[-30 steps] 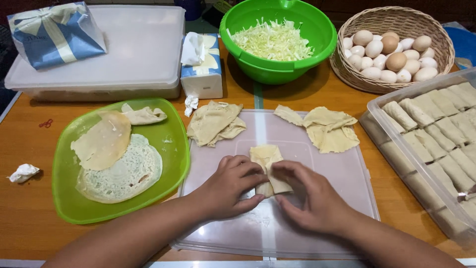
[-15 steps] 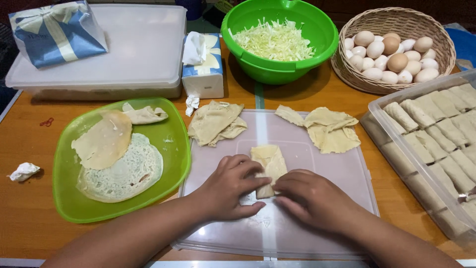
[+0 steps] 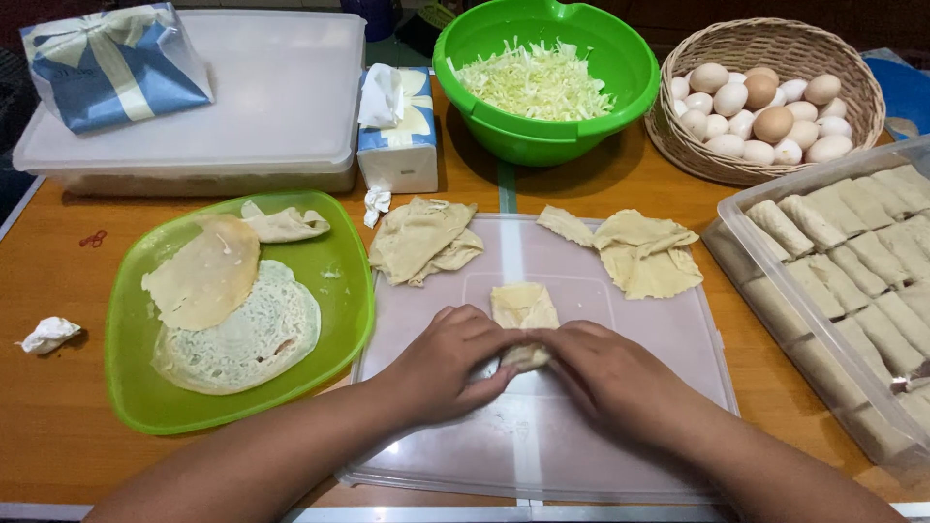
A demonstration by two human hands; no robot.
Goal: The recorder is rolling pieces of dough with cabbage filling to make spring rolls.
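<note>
While both hands grasp it, left hand (image 3: 450,363) and right hand (image 3: 605,373) pinch the folded wrapper roll (image 3: 524,315) at the middle of the translucent board (image 3: 668,339), near the surface's front edge; green plate (image 3: 344,281) lies leftward.

Greens and pale yellows on our table

We see a lime-green tray (image 3: 339,300), a green bowl (image 3: 542,136), a pale yellow wrapper (image 3: 524,306) at centre, and a blue, cream-ribboned bag (image 3: 111,68) upper left.

Two hands are seen, left (image 3: 448,363) and right (image 3: 605,373), closed on one wrapper roll (image 3: 524,315). One green bowl (image 3: 542,136), one egg basket (image 3: 765,160), one green plate (image 3: 339,291) and two clear lidded boxes (image 3: 291,97) (image 3: 775,291) are counted; about fourteen eggs (image 3: 772,124) are visible.
</note>
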